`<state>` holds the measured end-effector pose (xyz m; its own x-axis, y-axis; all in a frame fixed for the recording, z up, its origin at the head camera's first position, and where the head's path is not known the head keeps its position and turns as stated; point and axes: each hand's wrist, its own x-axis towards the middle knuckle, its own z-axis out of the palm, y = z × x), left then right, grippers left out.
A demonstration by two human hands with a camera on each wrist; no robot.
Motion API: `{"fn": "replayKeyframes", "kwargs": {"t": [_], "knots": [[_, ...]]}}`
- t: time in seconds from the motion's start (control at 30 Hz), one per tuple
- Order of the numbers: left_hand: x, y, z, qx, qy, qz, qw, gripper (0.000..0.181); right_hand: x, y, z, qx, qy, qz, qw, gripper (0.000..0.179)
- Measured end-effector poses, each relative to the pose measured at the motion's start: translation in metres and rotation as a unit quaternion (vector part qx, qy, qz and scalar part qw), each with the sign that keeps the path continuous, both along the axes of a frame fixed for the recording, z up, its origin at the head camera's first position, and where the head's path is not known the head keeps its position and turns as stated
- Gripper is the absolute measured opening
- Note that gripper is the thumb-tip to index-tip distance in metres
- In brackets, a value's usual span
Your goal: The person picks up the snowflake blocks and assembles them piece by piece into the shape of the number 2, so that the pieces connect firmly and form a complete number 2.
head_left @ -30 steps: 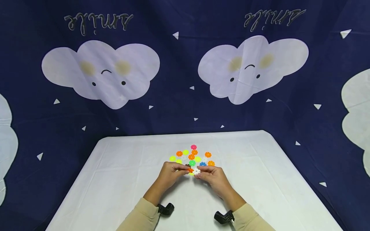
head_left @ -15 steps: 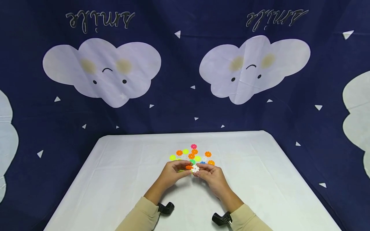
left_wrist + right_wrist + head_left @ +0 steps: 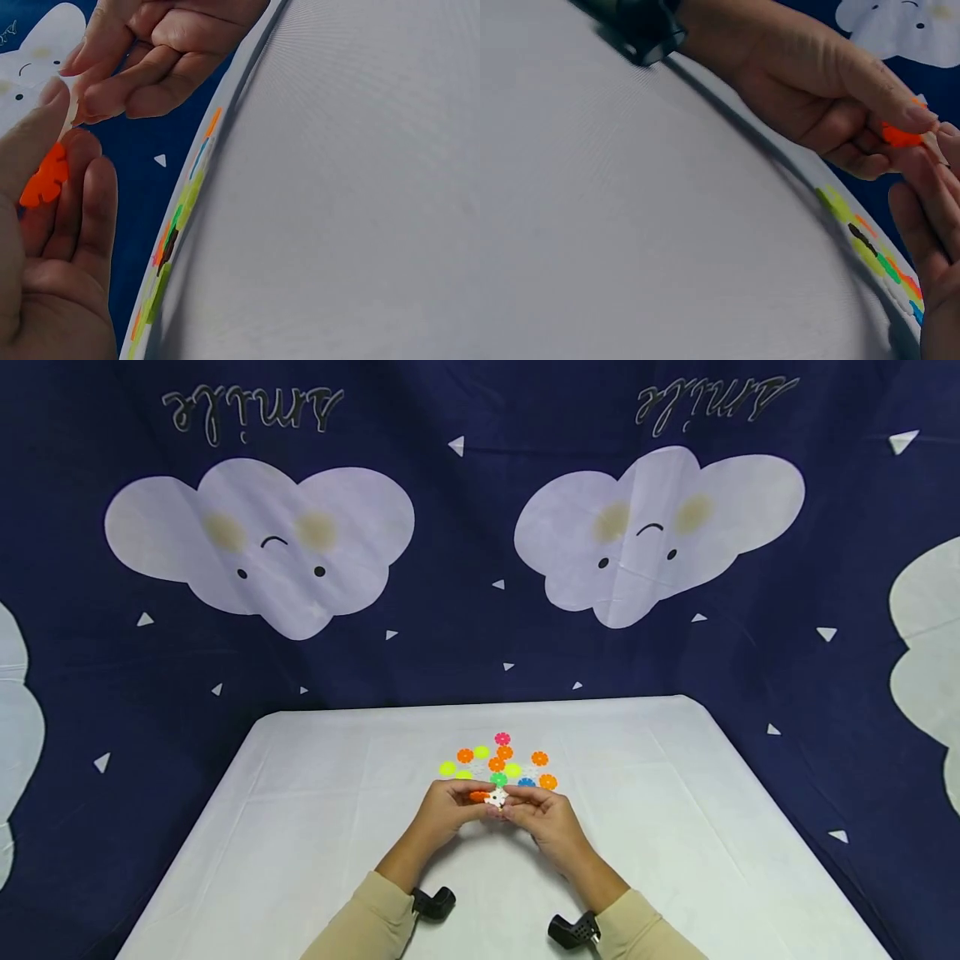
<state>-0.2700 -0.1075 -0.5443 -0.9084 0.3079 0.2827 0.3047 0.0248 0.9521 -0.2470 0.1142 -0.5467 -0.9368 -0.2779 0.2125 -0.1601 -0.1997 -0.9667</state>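
Both hands meet above the near side of a scatter of plastic snowflake discs. Between them stands a white snowflake disc [image 3: 496, 797], its notched face towards the head view, with an orange snowflake disc [image 3: 478, 796] at its left side. My left hand [image 3: 442, 807] pinches at the pair, thumb on the near side; the orange disc [image 3: 46, 176] sits inside its grip in the left wrist view. From the other side my right hand [image 3: 545, 817] pinches the white disc's edge with thumb and fingers. In the right wrist view, fingertips hide most of the white disc.
Beyond the hands, on the white table [image 3: 337, 827], lie loose discs: a pink disc [image 3: 502, 738], a green disc [image 3: 498, 779], a blue disc [image 3: 527, 783], and several orange, yellow and white ones. A dark blue cloud-printed curtain [image 3: 465, 652] hangs behind the table.
The white and orange discs have shifted a little left and up, and the orange one has slid deeper into the left hand's grip. The right hand has followed leftward, bringing the fingertips closer together.
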Motion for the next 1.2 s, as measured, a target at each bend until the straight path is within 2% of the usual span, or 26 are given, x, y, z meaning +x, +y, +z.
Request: {"fn": "replayKeyframes", "kwargs": {"t": [0.07,0.13,0.2,0.23,0.3,0.37,0.43,0.5,0.57,0.63,0.7,0.73,0.77,0.87,0.97,1.1,1.2], "knots": [[-0.001,-0.001,0.000,-0.007,-0.003,0.012,0.9999,0.032,-0.002,0.003,0.000,0.021,0.013,-0.013,0.9996,0.034],[-0.001,-0.002,0.000,-0.015,-0.005,0.024,0.9996,0.032,-0.006,0.006,0.000,0.061,0.044,-0.044,0.9962,0.031],[-0.002,-0.003,0.000,-0.021,-0.009,0.039,0.9990,0.033,-0.010,0.009,0.000,0.124,0.106,-0.088,0.9828,0.027],[-0.003,-0.004,-0.001,-0.023,-0.009,0.046,0.9986,0.033,-0.013,0.009,0.000,0.163,0.142,-0.113,0.9698,0.026],[-0.004,-0.005,-0.001,-0.022,-0.011,0.059,0.9980,0.034,-0.018,0.010,-0.002,0.241,0.215,-0.156,0.9333,0.024],[-0.005,-0.006,-0.003,-0.019,-0.010,0.070,0.9973,0.034,-0.022,0.008,-0.002,0.307,0.275,-0.173,0.8945,0.023],[-0.006,-0.007,-0.004,-0.017,-0.007,0.078,0.9968,0.035,-0.026,0.004,-0.004,0.360,0.308,-0.168,0.8647,0.023],[-0.007,-0.007,-0.005,-0.017,-0.007,0.084,0.9963,0.035,-0.028,0.000,-0.006,0.402,0.322,-0.153,0.8434,0.023],[-0.008,-0.007,-0.005,-0.017,-0.011,0.087,0.9960,0.035,-0.030,-0.004,-0.007,0.437,0.324,-0.145,0.8264,0.025],[-0.008,-0.006,-0.005,-0.017,-0.020,0.088,0.9958,0.035,-0.031,-0.007,-0.008,0.461,0.315,-0.141,0.8174,0.027],[-0.008,-0.005,-0.006,-0.015,-0.029,0.087,0.9957,0.035,-0.031,-0.008,-0.008,0.474,0.302,-0.135,0.8161,0.026],[-0.008,-0.004,-0.006,-0.016,-0.032,0.087,0.9956,0.035,-0.031,-0.008,-0.008,0.475,0.295,-0.130,0.8190,0.025],[-0.008,-0.003,-0.006,-0.017,-0.034,0.087,0.9955,0.035,-0.032,-0.009,-0.009,0.472,0.286,-0.123,0.8247,0.024],[-0.006,-0.001,-0.004,-0.026,-0.036,0.092,0.9947,0.034,-0.032,-0.008,-0.009,0.450,0.250,-0.106,0.8510,0.022],[-0.002,0.000,0.005,-0.035,-0.037,0.094,0.9942,0.033,-0.032,-0.008,-0.008,0.418,0.223,-0.104,0.8747,0.024],[0.007,0.001,0.021,-0.032,-0.034,0.089,0.9949,0.033,-0.029,-0.006,-0.008,0.376,0.229,-0.101,0.8923,0.026],[0.011,0.000,0.026,-0.025,-0.032,0.089,0.9952,0.031,-0.027,-0.005,-0.007,0.338,0.248,-0.102,0.9022,0.024]]}}
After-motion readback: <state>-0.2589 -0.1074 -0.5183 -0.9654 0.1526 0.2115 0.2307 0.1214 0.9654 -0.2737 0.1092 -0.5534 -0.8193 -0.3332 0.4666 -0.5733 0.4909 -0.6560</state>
